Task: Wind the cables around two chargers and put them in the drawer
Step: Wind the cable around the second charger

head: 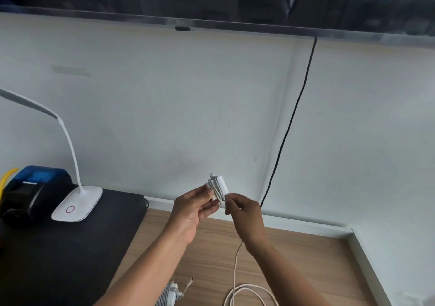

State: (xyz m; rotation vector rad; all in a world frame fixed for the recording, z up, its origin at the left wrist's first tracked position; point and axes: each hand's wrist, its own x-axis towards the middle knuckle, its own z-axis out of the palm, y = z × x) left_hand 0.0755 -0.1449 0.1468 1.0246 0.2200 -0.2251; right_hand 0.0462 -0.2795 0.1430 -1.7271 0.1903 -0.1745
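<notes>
My left hand (pixel 191 208) holds a small white charger (pixel 219 187) up in front of the wall, with a few turns of white cable wrapped around it. My right hand (pixel 244 214) pinches that cable right beside the charger. The rest of the cable (pixel 235 270) hangs down under my right wrist to a loose coil (pixel 249 294) on the wooden floor. A second white charger (pixel 168 295), wound in its cable, lies on the floor at the bottom edge, its plug end (pixel 191 279) sticking out. No drawer is in view.
A black cabinet top (pixel 70 254) on the left carries a white desk lamp (pixel 77 205) and a blue-and-black device (pixel 35 192). A black cord (pixel 294 122) runs down the white wall. A white skirting (pixel 367 265) borders the wooden floor (pixel 294 254) on the right.
</notes>
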